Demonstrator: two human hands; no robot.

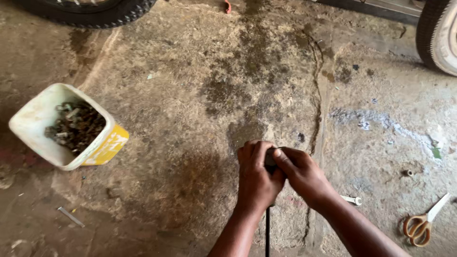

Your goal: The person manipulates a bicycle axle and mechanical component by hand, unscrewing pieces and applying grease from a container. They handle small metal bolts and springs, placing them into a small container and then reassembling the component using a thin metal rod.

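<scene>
Low in the middle of the view, just above the stained concrete floor [200, 95], a small dark object [271, 159] sits at the top of a thin dark rod [267, 233] that runs straight down out of the picture. Both hands close over that object: the left hand [257, 178] wraps it from its near-left side with fingers curled together, and the right hand [300, 173] presses in from its right, thumb and forefinger pinched on the dark top. Held this way, one hand seems to steady the piece while the other works it, though what the piece is cannot be made out. Just right of the object, past the right wrist, lies a small white part [353, 200], and farther right, at the lower edge, a pair of orange-handled scissors [421, 223]. Well to the left of the object stands a tilted white and yellow tub [107, 147] full of dark bolts and scrap, with a thin metal strip [70, 216] below it. Far above the object, a dark tyre [90, 12] shows at the top left and a second wheel [440, 35] at the top right; the floor between is rough, cracked and oil-darkened.
</scene>
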